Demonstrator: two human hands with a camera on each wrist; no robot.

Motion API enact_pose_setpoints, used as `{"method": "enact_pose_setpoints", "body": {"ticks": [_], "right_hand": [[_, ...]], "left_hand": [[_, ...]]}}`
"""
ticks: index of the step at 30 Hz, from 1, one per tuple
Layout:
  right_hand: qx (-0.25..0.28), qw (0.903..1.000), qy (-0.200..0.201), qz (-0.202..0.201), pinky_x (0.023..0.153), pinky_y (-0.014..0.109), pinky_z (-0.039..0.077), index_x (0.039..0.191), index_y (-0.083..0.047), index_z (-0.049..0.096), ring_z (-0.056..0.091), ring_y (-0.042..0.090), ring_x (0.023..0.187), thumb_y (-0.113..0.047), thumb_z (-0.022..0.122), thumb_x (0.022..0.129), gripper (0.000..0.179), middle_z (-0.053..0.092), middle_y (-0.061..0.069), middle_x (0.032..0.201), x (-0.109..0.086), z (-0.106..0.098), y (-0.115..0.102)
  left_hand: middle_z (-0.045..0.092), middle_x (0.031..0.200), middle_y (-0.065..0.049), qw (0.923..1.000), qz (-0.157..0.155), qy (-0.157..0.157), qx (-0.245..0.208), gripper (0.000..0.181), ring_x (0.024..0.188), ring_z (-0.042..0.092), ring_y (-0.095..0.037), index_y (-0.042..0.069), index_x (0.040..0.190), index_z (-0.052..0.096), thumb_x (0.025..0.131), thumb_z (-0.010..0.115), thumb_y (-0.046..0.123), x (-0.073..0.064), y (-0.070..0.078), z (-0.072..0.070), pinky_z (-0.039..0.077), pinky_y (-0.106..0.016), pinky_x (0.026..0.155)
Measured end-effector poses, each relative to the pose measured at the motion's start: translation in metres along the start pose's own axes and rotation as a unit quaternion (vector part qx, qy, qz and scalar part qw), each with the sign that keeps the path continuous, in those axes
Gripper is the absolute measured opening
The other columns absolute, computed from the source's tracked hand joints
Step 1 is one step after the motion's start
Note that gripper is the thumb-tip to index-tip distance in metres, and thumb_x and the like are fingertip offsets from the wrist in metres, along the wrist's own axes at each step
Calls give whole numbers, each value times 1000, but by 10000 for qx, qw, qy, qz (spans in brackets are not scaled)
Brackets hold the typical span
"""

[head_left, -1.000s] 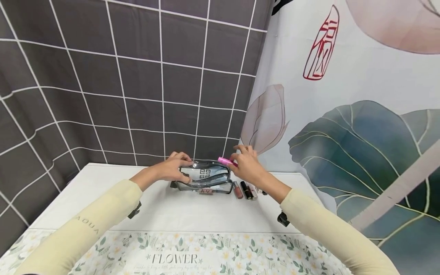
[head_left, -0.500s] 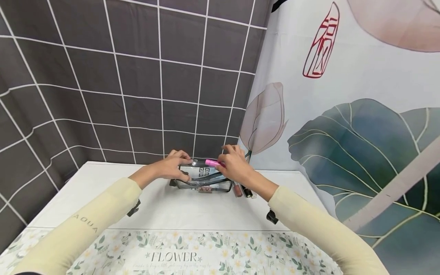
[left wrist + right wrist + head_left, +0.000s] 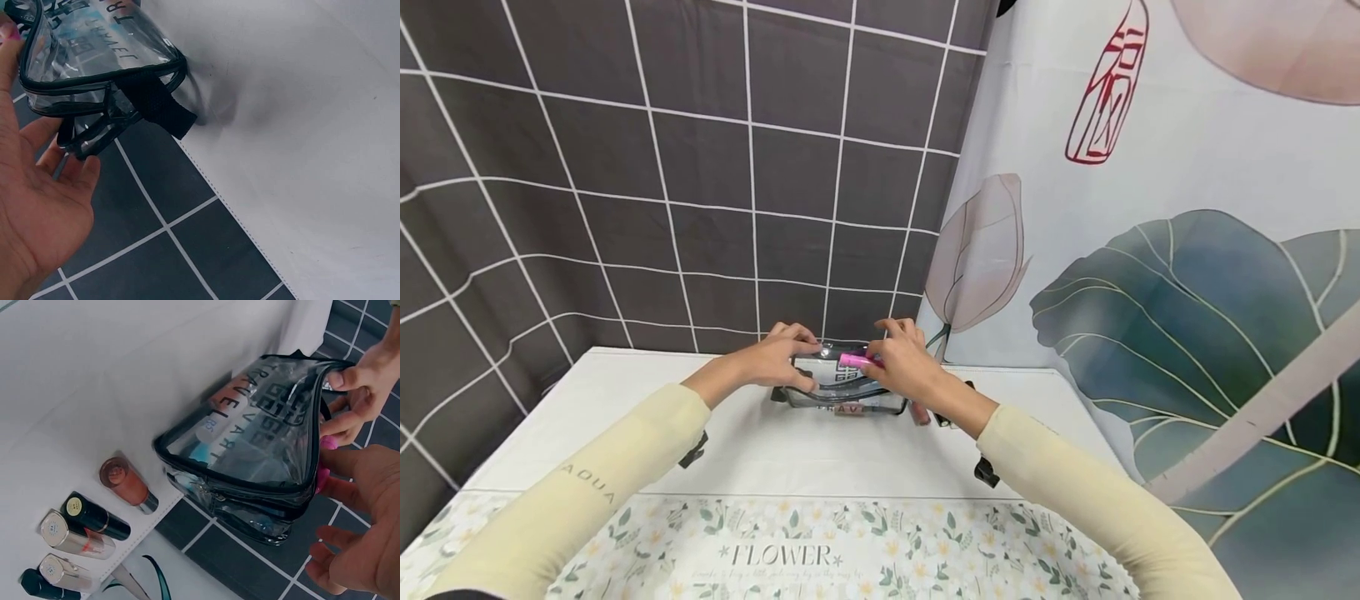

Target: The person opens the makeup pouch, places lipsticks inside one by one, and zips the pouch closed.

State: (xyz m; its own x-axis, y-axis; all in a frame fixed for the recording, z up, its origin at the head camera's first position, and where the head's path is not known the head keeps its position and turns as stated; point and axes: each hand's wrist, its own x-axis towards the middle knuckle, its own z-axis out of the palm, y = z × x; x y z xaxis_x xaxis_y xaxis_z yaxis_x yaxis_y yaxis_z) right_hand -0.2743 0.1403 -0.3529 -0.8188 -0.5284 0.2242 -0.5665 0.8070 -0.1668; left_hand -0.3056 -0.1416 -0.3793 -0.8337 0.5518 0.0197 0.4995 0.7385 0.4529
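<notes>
So the right hand [image 3: 908, 360] half-hides the pink tube [image 3: 853, 361] it pinches by the clear bag [image 3: 250, 437]'s mouth; left hand [image 3: 781, 360] grips its end; white table [image 3: 820, 458] underneath, gridded cloth [image 3: 797, 179] behind.

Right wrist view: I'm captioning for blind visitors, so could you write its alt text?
A right hand holds a pink tube at the edge of a clear, black-trimmed bag lettered TRAVEL, while the left hand grips the bag. Beside the bag, small cosmetic containers lie in a row on a white surface.
</notes>
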Motion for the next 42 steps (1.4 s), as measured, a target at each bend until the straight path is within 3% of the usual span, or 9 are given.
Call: {"method": "enact_pose_setpoints", "body": {"ticks": [14,24,35,42], "right_hand": [[140,9998,135,81,123,70,36,119,-9,85,42,47,151,-31,79,107,26,51,26,169,0,-3,4],[108,9986,480,-166,123,73,38,113,-10,86,46,50,150,-28,73,111,22,55,27,166,-4,-5,13],[79,9980,631,22,126,74,35,111,-9,85,46,51,152,-28,72,111,23,55,26,166,-14,-9,28],[-46,9959,892,119,121,73,38,103,-9,85,47,51,147,-26,72,110,23,55,28,165,-19,-11,43]], "left_hand": [[51,164,-19,10000,-10,-44,-40,89,151,37,-42,-1,162,58,88,84,43,0,3,-6,42,-68,126],[50,165,-18,9999,-56,-84,1,90,152,37,-42,0,162,58,88,84,44,0,2,-5,42,-68,126],[49,166,-19,9999,-47,-108,-6,90,151,37,-42,-1,162,57,88,85,43,0,1,-5,42,-68,126],[48,166,-19,9999,-68,-145,10,91,151,37,-42,-1,163,57,88,85,43,1,2,-2,42,-68,126]]}}
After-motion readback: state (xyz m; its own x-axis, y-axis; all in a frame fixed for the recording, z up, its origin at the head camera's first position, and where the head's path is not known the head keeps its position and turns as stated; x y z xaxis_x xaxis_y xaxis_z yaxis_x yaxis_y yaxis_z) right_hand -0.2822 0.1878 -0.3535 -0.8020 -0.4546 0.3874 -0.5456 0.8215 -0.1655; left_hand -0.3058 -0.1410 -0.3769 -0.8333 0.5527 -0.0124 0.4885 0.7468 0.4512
